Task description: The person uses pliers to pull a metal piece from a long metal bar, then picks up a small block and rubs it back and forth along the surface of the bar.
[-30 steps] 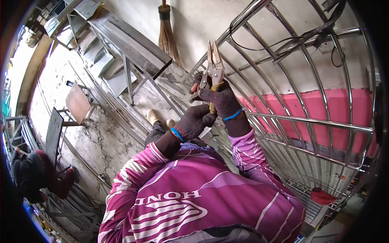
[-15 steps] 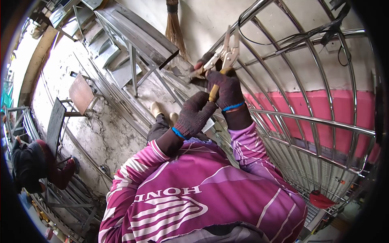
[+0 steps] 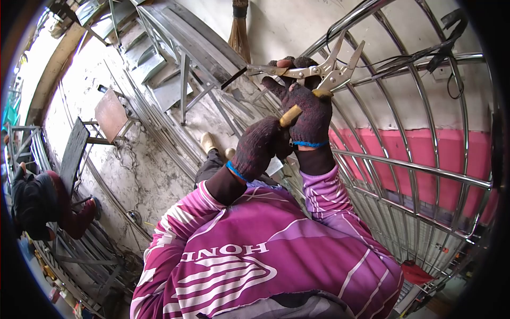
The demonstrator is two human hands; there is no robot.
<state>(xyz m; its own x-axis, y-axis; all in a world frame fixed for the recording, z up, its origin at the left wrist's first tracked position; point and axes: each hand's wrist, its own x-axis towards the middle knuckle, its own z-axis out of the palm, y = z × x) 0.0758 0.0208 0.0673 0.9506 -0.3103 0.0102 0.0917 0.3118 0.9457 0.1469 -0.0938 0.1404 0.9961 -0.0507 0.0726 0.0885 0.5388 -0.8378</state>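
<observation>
My right hand (image 3: 309,114), in a dark knit glove with a blue cuff, is closed around metal locking pliers (image 3: 325,73). The pliers' handles spread toward the upper right, and their jaw end points left. A tan piece (image 3: 322,93) shows beside the right hand, just below the pliers. My left hand (image 3: 256,146), gloved alike, is closed on a short tan, rod-like piece (image 3: 290,116) whose end sticks out toward the right hand. What this piece belongs to is hidden. Both hands are close together in front of my chest, beside the chromed tube frame.
A large chromed tube frame (image 3: 419,166) stands at the right, with black cable (image 3: 443,50) over its upper bars. Metal stands (image 3: 184,87) and long bars lie left of my feet. A broom (image 3: 239,32) leans on the wall. Another person (image 3: 40,204) bends down at far left.
The pliers have turned, their handles now spread to the upper right. My right hand has shifted slightly right, and the left has rotated with the tan piece now sticking out of it.
</observation>
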